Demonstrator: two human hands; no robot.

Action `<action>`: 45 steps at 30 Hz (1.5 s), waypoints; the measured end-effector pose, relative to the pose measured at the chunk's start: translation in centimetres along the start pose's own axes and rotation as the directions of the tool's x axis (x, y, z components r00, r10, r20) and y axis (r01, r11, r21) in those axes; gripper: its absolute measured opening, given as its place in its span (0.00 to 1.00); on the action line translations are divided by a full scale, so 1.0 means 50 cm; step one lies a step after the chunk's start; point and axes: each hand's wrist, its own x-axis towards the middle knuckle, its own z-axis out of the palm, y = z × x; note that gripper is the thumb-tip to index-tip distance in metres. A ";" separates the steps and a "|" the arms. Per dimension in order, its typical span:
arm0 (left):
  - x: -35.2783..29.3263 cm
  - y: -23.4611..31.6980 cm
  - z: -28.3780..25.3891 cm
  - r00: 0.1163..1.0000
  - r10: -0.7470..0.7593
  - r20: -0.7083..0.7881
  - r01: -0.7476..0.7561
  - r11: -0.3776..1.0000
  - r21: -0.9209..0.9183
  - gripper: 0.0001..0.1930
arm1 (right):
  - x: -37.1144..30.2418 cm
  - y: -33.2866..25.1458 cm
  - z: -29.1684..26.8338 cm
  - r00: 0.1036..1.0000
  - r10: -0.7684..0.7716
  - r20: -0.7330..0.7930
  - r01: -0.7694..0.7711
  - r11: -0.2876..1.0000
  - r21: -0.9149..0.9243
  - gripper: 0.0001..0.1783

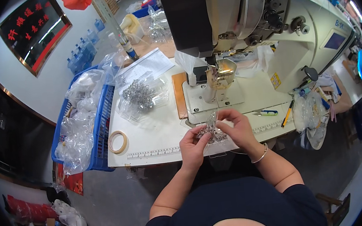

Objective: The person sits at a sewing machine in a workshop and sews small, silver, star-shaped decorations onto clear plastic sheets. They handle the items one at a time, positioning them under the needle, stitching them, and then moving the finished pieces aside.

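Where table edge point(159, 158) runs | left hand point(191, 144), right hand point(236, 127) grip sparkly ornament point(210, 132)

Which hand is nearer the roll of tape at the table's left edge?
Left. The left hand is at the table's front edge, right of the tape roll; the right hand lies farther right, beyond the silvery bundle both hands hold.

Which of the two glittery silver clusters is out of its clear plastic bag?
The silver cluster between the left hand and right hand; the other cluster lies bagged farther up the table.
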 end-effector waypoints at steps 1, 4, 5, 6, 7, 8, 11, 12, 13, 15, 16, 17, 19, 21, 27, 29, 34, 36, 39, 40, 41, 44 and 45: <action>0.003 0.007 -0.007 0.989 0.144 0.031 -0.147 0.968 0.204 0.11 | 0.000 -0.007 -0.005 0.988 -0.090 -0.123 0.083 0.995 -0.063 0.07; 0.013 0.034 -0.023 0.795 0.527 0.302 -0.585 0.529 0.615 0.12 | -0.015 -0.001 -0.054 0.971 -0.210 -0.112 0.199 0.975 -0.103 0.10; 0.022 0.051 -0.017 0.650 0.619 0.442 -0.714 0.296 0.635 0.13 | -0.029 0.005 -0.074 0.989 -0.147 0.006 0.147 0.987 -0.058 0.11; 0.026 0.070 -0.011 0.483 0.654 0.582 -0.792 0.043 0.609 0.14 | -0.040 0.009 -0.085 0.989 -0.084 0.125 0.087 0.996 -0.018 0.12; 0.024 0.096 -0.004 0.447 0.590 0.672 -0.791 -0.091 0.605 0.11 | -0.050 -0.014 -0.086 0.929 0.199 0.313 -0.213 0.977 0.010 0.19; 0.023 0.112 -0.001 0.414 0.550 0.726 -0.797 -0.166 0.580 0.10 | -0.060 -0.028 -0.079 0.897 0.231 0.377 -0.327 0.920 0.214 0.21; 0.026 0.123 -0.005 0.333 0.409 0.849 -0.789 -0.373 0.489 0.09 | -0.083 -0.033 -0.058 0.830 0.170 0.532 -0.499 0.652 0.570 0.32; 0.027 0.115 -0.007 0.314 0.418 0.853 -0.788 -0.387 0.479 0.10 | -0.089 -0.027 -0.053 0.849 0.170 0.500 -0.482 0.636 0.603 0.31; 0.027 0.107 -0.009 0.294 0.426 0.856 -0.787 -0.401 0.470 0.10 | -0.097 -0.023 -0.045 0.867 0.170 0.468 -0.463 0.619 0.634 0.29; 0.024 0.094 -0.009 0.261 0.439 0.860 -0.782 -0.426 0.455 0.11 | -0.106 -0.036 -0.024 0.862 0.379 0.336 -0.504 0.571 0.648 0.20; 0.021 0.087 -0.007 0.247 0.445 0.861 -0.779 -0.437 0.449 0.11 | -0.105 -0.023 -0.020 0.871 0.404 0.277 -0.483 0.608 0.630 0.17; 0.019 0.081 -0.005 0.233 0.450 0.862 -0.776 -0.448 0.444 0.11 | -0.100 0.003 -0.014 0.878 0.426 0.218 -0.464 0.643 0.609 0.14; 0.011 0.065 -0.002 0.305 0.426 0.851 -0.754 -0.438 0.490 0.10 | -0.088 0.014 -0.002 0.907 0.412 0.083 -0.386 0.736 0.556 0.08; 0.005 0.065 -0.002 0.419 0.302 0.856 -0.746 -0.423 0.514 0.15 | -0.075 0.016 -0.007 0.958 0.287 -0.027 -0.267 0.917 0.296 0.08; 0.081 0.119 0.027 0.721 0.035 0.692 -0.623 0.470 0.626 0.38 | -0.028 -0.011 -0.071 0.970 -0.069 0.234 0.095 0.990 -0.102 0.05; 0.123 0.126 0.045 0.601 -0.102 0.793 -0.504 0.722 0.475 0.40 | -0.005 -0.039 -0.089 0.941 -0.098 0.324 0.148 0.980 -0.134 0.05; 0.193 0.112 0.064 0.475 -0.543 0.692 0.123 0.820 0.559 0.29 | 0.047 -0.057 -0.121 0.954 -0.104 0.282 0.144 0.981 -0.127 0.05; 0.218 0.123 0.069 0.424 -0.668 0.611 0.181 0.724 0.665 0.24 | 0.067 -0.066 -0.122 0.962 -0.059 0.266 0.101 0.984 -0.146 0.05; 0.229 0.159 0.091 0.452 -0.707 0.545 0.129 0.656 0.744 0.19 | 0.090 -0.071 -0.122 0.969 -0.037 0.243 0.083 0.980 -0.182 0.05; 0.231 0.173 0.100 0.482 -0.708 0.515 0.098 0.628 0.772 0.18 | 0.098 -0.069 -0.122 0.971 -0.038 0.235 0.085 0.977 -0.194 0.05; 0.243 0.166 0.092 0.527 -0.641 0.558 0.058 0.682 0.729 0.17 | 0.112 -0.060 -0.122 0.978 -0.020 0.207 0.033 0.998 -0.058 0.04; 0.296 0.163 0.081 0.602 -0.445 0.663 -0.280 0.660 0.697 0.17 | 0.145 -0.042 -0.116 0.989 0.023 0.143 -0.041 0.991 0.128 0.05; 0.306 0.197 0.106 0.622 -0.563 0.544 -0.219 0.542 0.811 0.19 | 0.159 -0.045 -0.116 0.993 0.042 0.110 -0.055 0.990 0.127 0.06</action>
